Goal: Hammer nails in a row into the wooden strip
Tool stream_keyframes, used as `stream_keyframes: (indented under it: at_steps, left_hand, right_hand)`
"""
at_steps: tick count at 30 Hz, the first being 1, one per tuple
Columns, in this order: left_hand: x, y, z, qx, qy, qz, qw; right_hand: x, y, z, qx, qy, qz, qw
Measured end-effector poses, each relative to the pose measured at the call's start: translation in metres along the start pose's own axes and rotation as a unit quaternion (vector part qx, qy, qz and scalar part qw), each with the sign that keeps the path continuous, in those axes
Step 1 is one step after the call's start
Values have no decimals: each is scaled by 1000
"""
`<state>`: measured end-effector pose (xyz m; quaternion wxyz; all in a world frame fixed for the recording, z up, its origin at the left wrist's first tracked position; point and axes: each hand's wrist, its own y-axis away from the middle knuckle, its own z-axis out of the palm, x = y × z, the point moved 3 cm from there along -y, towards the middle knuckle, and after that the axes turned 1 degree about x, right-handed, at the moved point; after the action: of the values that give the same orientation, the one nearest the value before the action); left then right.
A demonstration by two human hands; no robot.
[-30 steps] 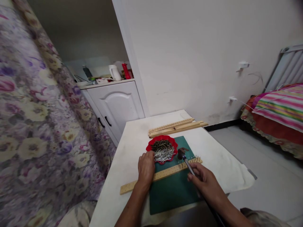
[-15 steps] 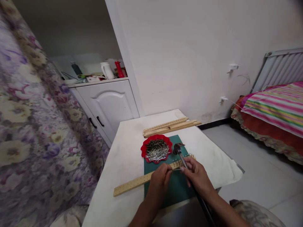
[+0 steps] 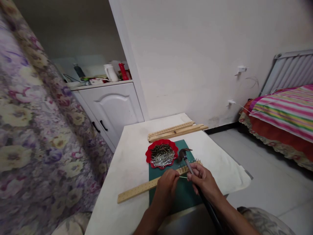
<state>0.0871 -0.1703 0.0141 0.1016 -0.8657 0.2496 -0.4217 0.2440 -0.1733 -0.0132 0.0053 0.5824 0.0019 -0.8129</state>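
A scalloped red dish [image 3: 149, 157] full of loose nails [image 3: 162, 156] sits partly on a green mat [image 3: 182, 199], on a white-covered table [image 3: 110, 195]. On the near side of the dish, a wooden strip with rows of small holes [image 3: 137, 192] lies slantwise across the mat; nails stand upright in its end to the right of the dish. Just nearer than the dish, the left hand [image 3: 167, 185] is closed, its fingertips pinching a thin, light-coloured piece [image 3: 183, 177], too small to identify surely, that reaches towards the other hand. Nearer and to the right of the dish, the right hand [image 3: 204, 180] grips a hammer [image 3: 184, 154] by its shaft, the metal head just beside the dish. Beyond the dish lie more wooden strips [image 3: 176, 131]. Farther off, a white cabinet [image 3: 114, 104] stands to its left and a striped bed [image 3: 288, 106] to its right.
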Motion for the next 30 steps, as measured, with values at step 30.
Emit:
stream_keyframes:
  at_steps: [30]
  left_hand:
    - [-47, -14, 20, 73, -38, -73, 994]
  right_hand:
    - [-12, 7, 2, 23, 77, -27, 996]
